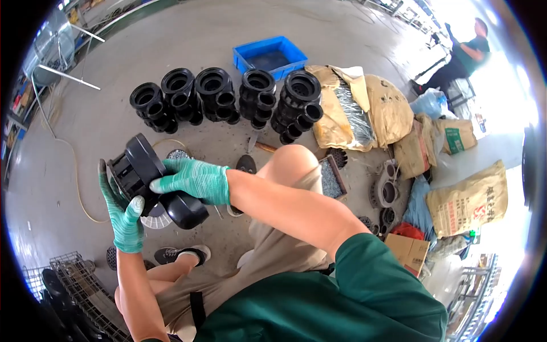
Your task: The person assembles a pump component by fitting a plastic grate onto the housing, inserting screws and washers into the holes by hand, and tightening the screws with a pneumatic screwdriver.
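Both my hands, in green and white work gloves, grip a black plastic pipe fitting held tilted above the floor. My left hand wraps its lower left side, thumb on the near face. My right hand closes over its right side, between the wide ribbed end and a smooth rounded end. Part of a white slotted round piece shows below the fitting. Beyond my hands, several similar black pipe fittings stand upright in a row on the floor.
A blue plastic crate sits behind the row. Torn paper sacks lie to the right, one showing metal rods. Near my knee are a tray of small metal pieces and a hammer. A wire basket stands lower left; another person is far right.
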`<action>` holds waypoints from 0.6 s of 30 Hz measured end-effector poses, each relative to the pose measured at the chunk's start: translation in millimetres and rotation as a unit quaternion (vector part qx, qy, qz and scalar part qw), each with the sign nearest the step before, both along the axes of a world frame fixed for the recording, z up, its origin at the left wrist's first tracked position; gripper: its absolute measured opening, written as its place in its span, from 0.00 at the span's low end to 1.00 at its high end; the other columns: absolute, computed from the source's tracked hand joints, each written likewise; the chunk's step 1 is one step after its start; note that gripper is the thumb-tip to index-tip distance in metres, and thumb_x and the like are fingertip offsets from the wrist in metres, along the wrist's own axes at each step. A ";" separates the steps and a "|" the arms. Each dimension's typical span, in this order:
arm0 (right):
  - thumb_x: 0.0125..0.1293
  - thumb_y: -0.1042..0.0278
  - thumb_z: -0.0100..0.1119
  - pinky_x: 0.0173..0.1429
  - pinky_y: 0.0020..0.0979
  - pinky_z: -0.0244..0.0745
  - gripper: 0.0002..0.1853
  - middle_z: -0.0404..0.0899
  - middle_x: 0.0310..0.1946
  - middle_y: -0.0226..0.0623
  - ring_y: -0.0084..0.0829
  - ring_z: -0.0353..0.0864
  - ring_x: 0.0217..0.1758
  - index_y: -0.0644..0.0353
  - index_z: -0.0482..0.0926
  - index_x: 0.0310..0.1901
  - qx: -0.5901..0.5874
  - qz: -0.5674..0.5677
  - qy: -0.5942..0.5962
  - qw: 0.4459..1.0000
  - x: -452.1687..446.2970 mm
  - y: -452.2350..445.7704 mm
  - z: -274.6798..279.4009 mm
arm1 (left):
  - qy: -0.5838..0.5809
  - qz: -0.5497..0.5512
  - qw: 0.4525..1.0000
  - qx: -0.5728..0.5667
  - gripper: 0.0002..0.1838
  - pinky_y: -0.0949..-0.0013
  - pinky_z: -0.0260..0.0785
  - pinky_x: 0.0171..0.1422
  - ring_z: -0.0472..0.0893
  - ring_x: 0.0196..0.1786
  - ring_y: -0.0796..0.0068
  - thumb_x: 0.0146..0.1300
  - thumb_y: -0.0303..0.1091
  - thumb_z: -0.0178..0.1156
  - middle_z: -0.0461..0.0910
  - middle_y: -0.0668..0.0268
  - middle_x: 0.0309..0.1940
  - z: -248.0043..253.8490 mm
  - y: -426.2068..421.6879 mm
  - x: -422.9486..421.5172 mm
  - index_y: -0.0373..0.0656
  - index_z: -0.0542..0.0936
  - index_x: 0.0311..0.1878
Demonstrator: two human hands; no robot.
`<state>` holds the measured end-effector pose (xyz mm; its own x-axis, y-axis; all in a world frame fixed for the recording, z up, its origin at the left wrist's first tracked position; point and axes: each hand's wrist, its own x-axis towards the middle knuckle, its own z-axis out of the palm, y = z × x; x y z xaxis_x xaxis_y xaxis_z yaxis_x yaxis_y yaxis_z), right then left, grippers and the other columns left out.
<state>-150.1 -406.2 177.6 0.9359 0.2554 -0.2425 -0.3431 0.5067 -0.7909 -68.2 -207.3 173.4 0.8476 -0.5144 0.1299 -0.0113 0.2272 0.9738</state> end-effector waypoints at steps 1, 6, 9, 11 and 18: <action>0.71 0.64 0.68 0.63 0.32 0.78 0.23 0.85 0.52 0.35 0.26 0.82 0.55 0.64 0.79 0.63 -0.027 -0.029 -0.034 0.999 -6.9 -3.9 14.5 | -0.050 -0.002 0.999 -0.015 0.71 0.54 0.65 0.80 0.68 0.77 0.56 0.45 0.49 0.85 0.62 0.56 0.77 3.0 -5.1 1.5 0.51 0.46 0.86; 0.70 0.65 0.72 0.59 0.32 0.76 0.20 0.85 0.47 0.29 0.22 0.80 0.50 0.62 0.81 0.59 -0.144 -0.120 -0.192 0.963 -42.7 -39.1 95.7 | -0.223 -0.024 0.973 -0.059 0.76 0.44 0.59 0.83 0.59 0.83 0.50 0.41 0.69 0.81 0.52 0.52 0.83 71.7 -33.9 -1.5 0.52 0.45 0.86; 0.67 0.63 0.74 0.60 0.32 0.77 0.19 0.86 0.45 0.31 0.23 0.82 0.50 0.63 0.84 0.56 -0.214 -0.224 -0.184 0.933 -60.9 -73.3 130.1 | -0.283 0.018 0.956 0.082 0.65 0.40 0.60 0.79 0.59 0.84 0.50 0.51 0.74 0.72 0.58 0.53 0.83 87.9 0.7 16.3 0.53 0.53 0.85; 0.65 0.60 0.75 0.54 0.31 0.81 0.23 0.87 0.46 0.33 0.25 0.85 0.47 0.62 0.84 0.58 -0.326 -0.235 -0.183 0.897 -65.1 -108.0 151.4 | -0.262 0.040 0.954 0.144 0.56 0.43 0.62 0.78 0.62 0.82 0.52 0.60 0.68 0.70 0.63 0.53 0.80 83.4 30.8 27.2 0.48 0.58 0.83; 0.65 0.57 0.73 0.54 0.37 0.80 0.25 0.87 0.44 0.49 0.41 0.86 0.45 0.66 0.82 0.58 -0.667 -0.270 -0.024 0.694 25.3 -236.6 55.1 | -0.114 0.065 0.959 0.252 0.37 0.54 0.63 0.78 0.70 0.78 0.60 0.73 0.50 0.66 0.73 0.55 0.74 27.5 125.4 52.6 0.39 0.69 0.77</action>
